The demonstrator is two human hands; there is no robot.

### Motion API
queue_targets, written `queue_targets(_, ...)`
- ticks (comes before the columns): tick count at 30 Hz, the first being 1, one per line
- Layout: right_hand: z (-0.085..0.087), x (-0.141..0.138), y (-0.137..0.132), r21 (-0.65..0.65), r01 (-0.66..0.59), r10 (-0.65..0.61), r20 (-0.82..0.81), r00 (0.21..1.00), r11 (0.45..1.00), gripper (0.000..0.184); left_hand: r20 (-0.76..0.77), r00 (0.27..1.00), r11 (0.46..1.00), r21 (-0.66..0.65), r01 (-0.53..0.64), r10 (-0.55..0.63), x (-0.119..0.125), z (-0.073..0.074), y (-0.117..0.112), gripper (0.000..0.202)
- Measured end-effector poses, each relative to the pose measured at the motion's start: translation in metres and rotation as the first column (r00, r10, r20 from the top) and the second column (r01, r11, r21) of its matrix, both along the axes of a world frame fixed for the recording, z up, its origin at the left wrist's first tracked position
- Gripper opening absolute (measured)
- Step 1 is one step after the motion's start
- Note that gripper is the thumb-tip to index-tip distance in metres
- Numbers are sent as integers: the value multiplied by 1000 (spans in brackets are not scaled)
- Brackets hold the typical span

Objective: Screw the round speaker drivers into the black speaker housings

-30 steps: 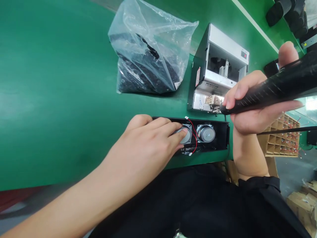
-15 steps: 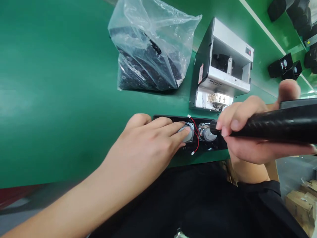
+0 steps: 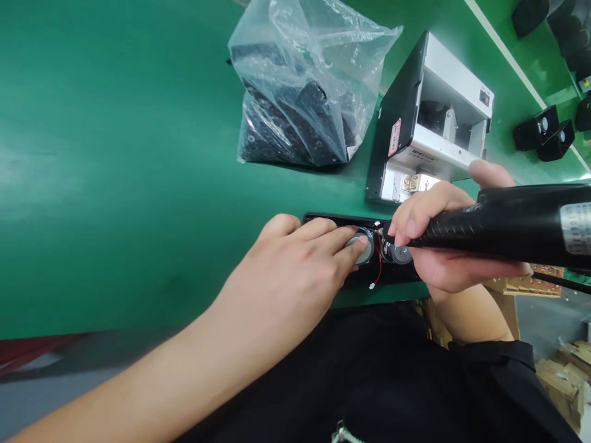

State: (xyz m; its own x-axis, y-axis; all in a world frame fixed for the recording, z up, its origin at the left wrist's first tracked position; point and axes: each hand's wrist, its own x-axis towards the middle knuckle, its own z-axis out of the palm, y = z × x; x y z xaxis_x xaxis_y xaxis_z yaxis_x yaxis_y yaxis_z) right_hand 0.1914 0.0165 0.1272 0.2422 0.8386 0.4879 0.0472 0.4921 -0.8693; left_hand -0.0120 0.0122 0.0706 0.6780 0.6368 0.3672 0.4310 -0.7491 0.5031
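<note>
A long black speaker housing lies near the table's front edge, with two round speaker drivers set in it. My left hand is closed over the left speaker driver, its fingertips resting on the grey magnet. In my right hand is a black electric screwdriver, held level with its tip pointing left. That tip is at the near-left rim of the right speaker driver; whether a screw sits under it is hidden. A thin red wire with white end plugs lies between the drivers.
Behind the housing is a clear plastic bag of black parts. A silver and black screw feeder machine stands behind my right hand. Black speaker boxes sit at the far right. Cardboard boxes are on the floor.
My right hand has brought the screwdriver left, its tip now between the two drivers. My left hand stays on the left driver. The whole view has shifted slightly.
</note>
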Motion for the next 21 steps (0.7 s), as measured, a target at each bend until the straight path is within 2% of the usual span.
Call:
queue_targets(3,2,1,0,-28,-38,38,-8,999,999,64,-1,1000,1000,-2,2,-2,1,1,1,49)
queue_targets(6,11,2,-3,-51,-51,51,-7,999,997,61,0,1000,1000,-17,7,-7,1,1,2,42)
queue_targets(11,40,10,-20,-70,-29,24,-69,997,997,54,38,999,1000,-2,-21,21,0,1,2,31)
queue_targets(14,57,19,-30,-109,-94,83,-103,991,990,39,113,988,994,6,-106,105,0,6,2,22)
queue_targets(16,64,22,-35,-127,-125,106,-144,984,984,32,163,979,993,-8,-120,120,4,10,2,21)
queue_targets(21,68,22,-41,-142,-113,75,-246,966,983,26,344,939,997,-67,34,-9,13,11,2,20)
